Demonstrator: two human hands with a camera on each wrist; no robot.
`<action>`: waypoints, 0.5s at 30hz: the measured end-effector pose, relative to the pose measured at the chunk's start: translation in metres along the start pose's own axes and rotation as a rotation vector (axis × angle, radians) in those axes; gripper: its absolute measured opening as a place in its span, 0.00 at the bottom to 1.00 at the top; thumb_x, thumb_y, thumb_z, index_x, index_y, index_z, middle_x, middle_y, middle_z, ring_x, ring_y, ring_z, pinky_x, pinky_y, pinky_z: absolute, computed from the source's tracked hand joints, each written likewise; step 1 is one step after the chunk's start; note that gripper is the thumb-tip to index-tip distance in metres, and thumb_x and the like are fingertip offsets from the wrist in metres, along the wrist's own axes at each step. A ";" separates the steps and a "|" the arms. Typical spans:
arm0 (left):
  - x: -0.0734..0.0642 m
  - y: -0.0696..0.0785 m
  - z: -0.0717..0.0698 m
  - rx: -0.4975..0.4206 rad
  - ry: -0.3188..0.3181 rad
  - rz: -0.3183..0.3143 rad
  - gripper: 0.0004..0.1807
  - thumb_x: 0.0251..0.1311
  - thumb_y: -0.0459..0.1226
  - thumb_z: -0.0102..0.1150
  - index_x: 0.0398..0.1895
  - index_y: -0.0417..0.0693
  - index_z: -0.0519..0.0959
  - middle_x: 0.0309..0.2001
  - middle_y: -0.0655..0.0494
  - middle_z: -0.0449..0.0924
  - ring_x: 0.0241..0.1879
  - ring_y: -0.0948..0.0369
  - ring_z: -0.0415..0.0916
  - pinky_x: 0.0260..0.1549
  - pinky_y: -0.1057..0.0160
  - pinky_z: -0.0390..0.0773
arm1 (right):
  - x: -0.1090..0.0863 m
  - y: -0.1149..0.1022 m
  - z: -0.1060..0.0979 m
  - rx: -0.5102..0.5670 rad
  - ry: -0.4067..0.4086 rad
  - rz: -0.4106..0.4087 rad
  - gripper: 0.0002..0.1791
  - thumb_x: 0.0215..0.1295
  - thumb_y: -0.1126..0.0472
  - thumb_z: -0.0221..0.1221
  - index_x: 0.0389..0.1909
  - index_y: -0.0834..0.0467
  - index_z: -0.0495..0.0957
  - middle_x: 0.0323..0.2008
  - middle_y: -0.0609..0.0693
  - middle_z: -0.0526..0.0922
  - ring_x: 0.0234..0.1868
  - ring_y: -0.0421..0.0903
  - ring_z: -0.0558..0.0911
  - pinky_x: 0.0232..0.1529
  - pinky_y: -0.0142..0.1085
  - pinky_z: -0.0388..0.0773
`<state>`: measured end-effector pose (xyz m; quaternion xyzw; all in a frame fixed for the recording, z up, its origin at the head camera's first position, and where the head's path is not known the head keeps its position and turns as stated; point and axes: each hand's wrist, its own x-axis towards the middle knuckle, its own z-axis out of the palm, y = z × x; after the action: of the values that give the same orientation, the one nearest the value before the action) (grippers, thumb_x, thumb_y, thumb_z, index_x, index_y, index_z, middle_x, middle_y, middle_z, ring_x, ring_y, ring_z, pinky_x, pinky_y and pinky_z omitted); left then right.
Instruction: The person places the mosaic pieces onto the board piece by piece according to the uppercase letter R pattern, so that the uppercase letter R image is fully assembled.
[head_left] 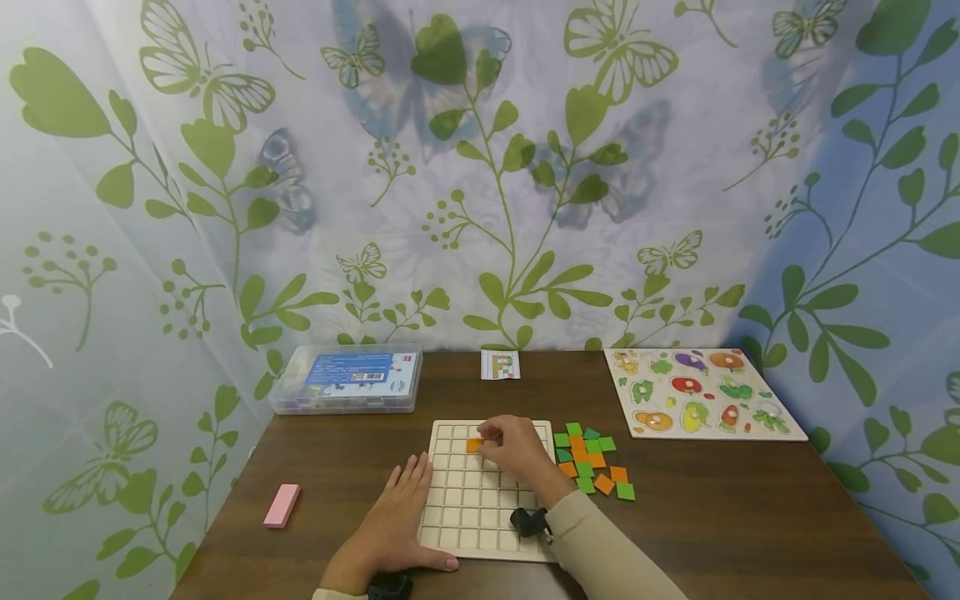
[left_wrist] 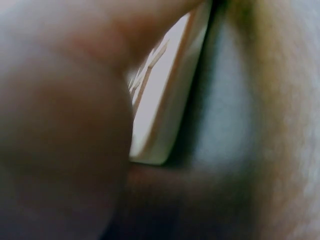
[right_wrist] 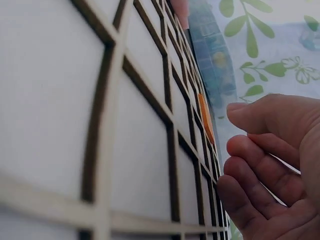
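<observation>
Orange tile (head_left: 474, 446) near right hand (head_left: 516, 451), digits apart; left hand (head_left: 395, 518) spread (box label (head_left: 360, 372) unreadable).

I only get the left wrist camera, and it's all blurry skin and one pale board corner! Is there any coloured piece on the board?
Observer: Yes! I see an orange tile on the grid board, toward its far end.
Operator: Ooh! Is the other hand holding it?
Observer: Doesn't look like it. The right wrist view shows the right hand with loosely curled fingers and nothing gripped in them.
Operator: Are there more pieces somewhere?
Observer: Yep, loose orange and green tiles lie on the table, just right of the board.
</observation>
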<state>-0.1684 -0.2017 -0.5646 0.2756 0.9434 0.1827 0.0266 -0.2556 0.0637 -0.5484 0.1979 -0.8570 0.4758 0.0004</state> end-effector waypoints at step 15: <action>0.001 -0.001 0.004 0.019 0.031 0.005 0.81 0.42 0.81 0.64 0.81 0.26 0.50 0.81 0.31 0.47 0.80 0.37 0.43 0.74 0.35 0.46 | -0.026 0.006 -0.033 -0.035 0.141 -0.003 0.13 0.65 0.65 0.73 0.50 0.62 0.88 0.43 0.50 0.87 0.43 0.49 0.84 0.46 0.45 0.84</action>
<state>-0.1688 -0.2007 -0.5682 0.2756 0.9446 0.1780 0.0090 -0.2402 0.1020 -0.5397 0.1652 -0.8627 0.4735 0.0648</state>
